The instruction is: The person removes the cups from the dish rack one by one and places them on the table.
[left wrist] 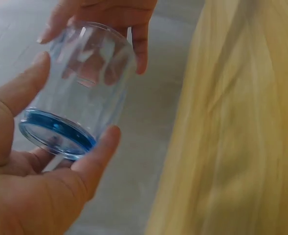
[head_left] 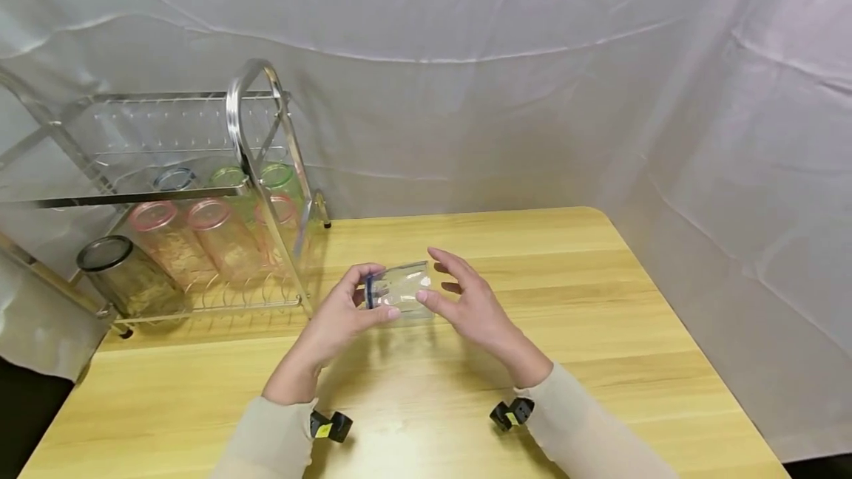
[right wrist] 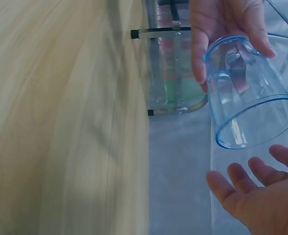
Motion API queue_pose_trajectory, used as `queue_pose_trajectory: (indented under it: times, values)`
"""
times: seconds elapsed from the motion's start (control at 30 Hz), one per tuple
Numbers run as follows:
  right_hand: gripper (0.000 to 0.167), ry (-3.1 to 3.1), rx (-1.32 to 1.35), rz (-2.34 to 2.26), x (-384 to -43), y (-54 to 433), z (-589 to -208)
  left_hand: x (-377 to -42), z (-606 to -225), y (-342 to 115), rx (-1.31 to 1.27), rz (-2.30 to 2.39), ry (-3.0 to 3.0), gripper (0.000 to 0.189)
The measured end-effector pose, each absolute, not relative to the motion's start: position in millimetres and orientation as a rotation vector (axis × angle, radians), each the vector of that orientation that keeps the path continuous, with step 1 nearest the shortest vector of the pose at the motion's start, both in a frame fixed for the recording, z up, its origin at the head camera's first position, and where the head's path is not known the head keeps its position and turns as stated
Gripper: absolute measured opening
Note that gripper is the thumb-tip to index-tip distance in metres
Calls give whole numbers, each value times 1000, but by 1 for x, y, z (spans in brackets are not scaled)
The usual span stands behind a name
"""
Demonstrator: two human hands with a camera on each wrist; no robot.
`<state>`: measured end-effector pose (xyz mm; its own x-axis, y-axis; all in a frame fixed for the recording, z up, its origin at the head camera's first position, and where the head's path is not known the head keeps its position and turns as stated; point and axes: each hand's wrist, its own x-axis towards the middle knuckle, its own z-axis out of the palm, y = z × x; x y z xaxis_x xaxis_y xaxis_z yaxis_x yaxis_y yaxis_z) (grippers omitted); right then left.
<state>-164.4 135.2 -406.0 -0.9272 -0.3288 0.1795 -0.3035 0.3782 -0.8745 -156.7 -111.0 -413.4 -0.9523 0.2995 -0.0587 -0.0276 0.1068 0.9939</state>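
Observation:
A clear drinking glass lies tipped on its side in the air over the table. My left hand grips it round the base end, thumb on the near side and fingers behind. In the left wrist view the base shows a thick blue ring. My right hand is at the open end, its fingers spread and the thumb overlapping the glass in the head view. From the right wrist, the blue-tinted rim faces that hand, whose fingers stand apart from it.
At the left stands a two-tier metal dish rack. Upturned glasses fill its lower tier: a dark one, several pink ones, green ones and a blue one behind. The wooden table meets grey cloth at its back and right.

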Motion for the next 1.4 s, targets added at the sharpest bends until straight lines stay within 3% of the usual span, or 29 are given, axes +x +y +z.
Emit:
queue_pose_trajectory:
  times: [0.6,1.03,1.4]
  values:
    - [72,2283,-530,-1818,-164,147,-411,-164,-431,-92,362,2061,1936,75]
    - [62,2377,-516,-1815,-164,150,-415,-163,-432,-86,399,2032,1922,74]
    - [64,2491,-474,-1787,-166,152,-409,-156,-426,-92,352,1990,2031,81]
